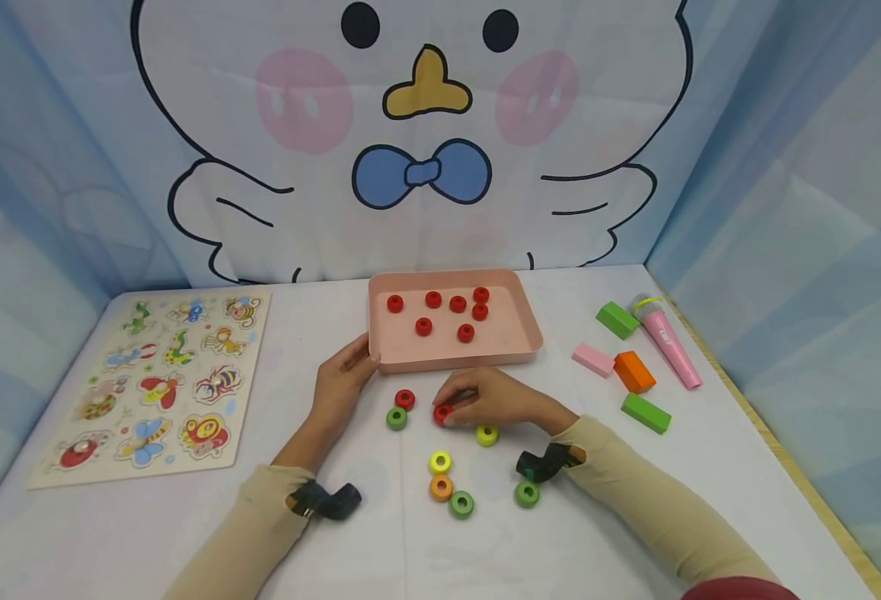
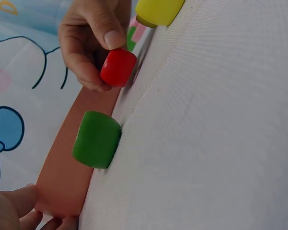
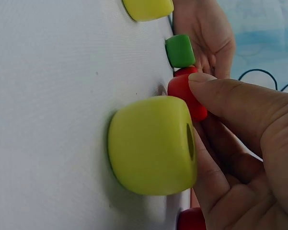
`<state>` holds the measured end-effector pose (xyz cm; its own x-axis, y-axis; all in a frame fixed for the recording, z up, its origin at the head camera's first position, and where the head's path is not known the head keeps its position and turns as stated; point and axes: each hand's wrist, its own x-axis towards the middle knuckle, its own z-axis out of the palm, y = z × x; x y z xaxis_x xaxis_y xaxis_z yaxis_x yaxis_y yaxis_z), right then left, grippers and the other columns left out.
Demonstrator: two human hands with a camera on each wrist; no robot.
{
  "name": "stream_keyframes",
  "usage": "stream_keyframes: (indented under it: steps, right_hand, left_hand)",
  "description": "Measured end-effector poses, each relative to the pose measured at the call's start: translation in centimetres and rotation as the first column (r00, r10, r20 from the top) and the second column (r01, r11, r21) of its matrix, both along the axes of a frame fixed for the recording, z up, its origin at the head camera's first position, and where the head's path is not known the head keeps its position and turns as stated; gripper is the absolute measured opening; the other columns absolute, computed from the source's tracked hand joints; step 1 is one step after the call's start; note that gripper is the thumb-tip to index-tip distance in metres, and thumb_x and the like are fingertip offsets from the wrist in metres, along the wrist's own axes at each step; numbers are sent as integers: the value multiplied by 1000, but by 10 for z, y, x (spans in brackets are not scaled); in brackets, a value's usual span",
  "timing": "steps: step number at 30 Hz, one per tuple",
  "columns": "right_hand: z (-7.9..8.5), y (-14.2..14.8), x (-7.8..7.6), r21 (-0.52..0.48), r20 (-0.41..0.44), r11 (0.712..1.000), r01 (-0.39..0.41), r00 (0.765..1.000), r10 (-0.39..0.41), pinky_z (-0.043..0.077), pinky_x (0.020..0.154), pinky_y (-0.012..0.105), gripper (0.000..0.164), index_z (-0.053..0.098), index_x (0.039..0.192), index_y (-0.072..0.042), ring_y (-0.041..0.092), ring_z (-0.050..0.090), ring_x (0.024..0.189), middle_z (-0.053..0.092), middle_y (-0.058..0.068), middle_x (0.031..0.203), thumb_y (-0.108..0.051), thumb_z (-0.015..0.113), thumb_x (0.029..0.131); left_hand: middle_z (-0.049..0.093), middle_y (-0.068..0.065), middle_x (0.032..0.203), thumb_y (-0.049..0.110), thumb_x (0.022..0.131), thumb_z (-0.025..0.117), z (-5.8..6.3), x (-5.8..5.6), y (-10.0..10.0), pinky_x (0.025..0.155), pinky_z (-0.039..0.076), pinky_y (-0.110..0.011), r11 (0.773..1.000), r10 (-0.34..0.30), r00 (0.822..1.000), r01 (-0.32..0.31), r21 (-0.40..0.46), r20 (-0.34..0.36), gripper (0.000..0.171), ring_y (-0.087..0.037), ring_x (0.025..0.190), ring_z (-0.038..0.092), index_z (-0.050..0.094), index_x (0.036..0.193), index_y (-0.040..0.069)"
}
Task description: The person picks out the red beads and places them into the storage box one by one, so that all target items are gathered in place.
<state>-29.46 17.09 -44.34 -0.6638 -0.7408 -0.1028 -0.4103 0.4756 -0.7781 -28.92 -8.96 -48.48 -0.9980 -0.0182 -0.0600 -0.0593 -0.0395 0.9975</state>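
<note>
My right hand (image 1: 496, 396) pinches a red bead (image 3: 184, 93) between thumb and fingertips, low over the table in front of the pink tray (image 1: 455, 364). My left hand (image 1: 341, 383) holds the tray at its front left corner, with thumb and fingertips (image 2: 28, 221) at its wall. Several red beads (image 1: 424, 327) lie spread inside the tray. In front of it, between the hands, a red bead (image 1: 405, 400) sits beside a green bead (image 1: 397, 418). Close under my right hand stands a yellow bead (image 3: 153, 146) with its hole showing.
Nearer the front are another yellow bead (image 1: 440, 462), an orange bead (image 1: 442, 488) and two green beads (image 1: 461, 504). A picture puzzle board (image 1: 245, 400) lies at left. At right are green blocks (image 1: 646, 413), a pink block (image 1: 593, 360), an orange block (image 1: 634, 372) and a pink microphone (image 1: 668, 346).
</note>
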Motion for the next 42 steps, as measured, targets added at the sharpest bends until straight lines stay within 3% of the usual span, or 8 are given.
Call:
stream_keyframes:
  steps: [11, 20, 24, 32, 37, 42]
  right_hand:
    - [17, -4, -12, 2, -11, 1000, 14, 1000, -14, 53, 91, 25, 29, 70, 117, -7, 13, 62, 104, 66, -3, 110, -11, 74, 89]
    - [45, -21, -35, 43, -145, 994, 103, 985, -95, 54, 88, 25, 30, 72, 118, -14, 15, 61, 106, 65, -6, 111, -19, 76, 88]
    - [52, -29, -45, 69, -162, 988, 135, 979, -123, 54, 88, 25, 30, 71, 119, -16, 15, 61, 108, 66, -7, 112, -18, 74, 90]
    - [52, -52, -72, 67, -144, 990, 127, 983, -117, 52, 93, 25, 32, 70, 122, -7, 15, 60, 106, 68, -2, 113, -13, 73, 90]
    - [47, -65, -87, 85, -102, 983, 161, 983, -152, 54, 89, 25, 33, 69, 124, -10, 15, 60, 105, 66, -2, 116, -17, 71, 92]
    - [38, -74, -104, 119, -64, 971, 208, 977, -201, 54, 89, 26, 35, 69, 126, -14, 14, 60, 107, 65, -4, 117, -22, 72, 92]
  left_hand:
    - [48, 1, 147, 21, 98, 63, -2, -1, 0, 102, 44, -22, 1000, 15, 1000, -15, -2, 8, 51, -10, 132, 45, 48, 147, 17]
    - [47, -1, 147, 19, 98, 63, -2, -1, 0, 102, 44, -22, 1000, 21, 1000, -21, 18, 11, 51, -11, 132, 45, 48, 147, 16]
    - [47, -2, 148, 19, 98, 62, 0, -1, 0, 103, 44, -24, 1000, 12, 1000, -13, 26, 16, 52, -13, 133, 45, 47, 147, 15]
    - [48, -4, 147, 18, 97, 64, -1, -2, -2, 104, 44, -26, 998, 9, 1000, -9, 57, 10, 53, -14, 133, 44, 47, 147, 12]
    - [49, -3, 146, 20, 97, 64, -2, -2, -3, 104, 44, -26, 999, 7, 1000, -7, 34, 13, 53, -13, 132, 45, 48, 147, 13]
    - [49, -5, 146, 18, 97, 65, -2, -2, -2, 103, 44, -26, 998, 0, 1000, 0, 66, 0, 53, -14, 131, 47, 48, 146, 10]
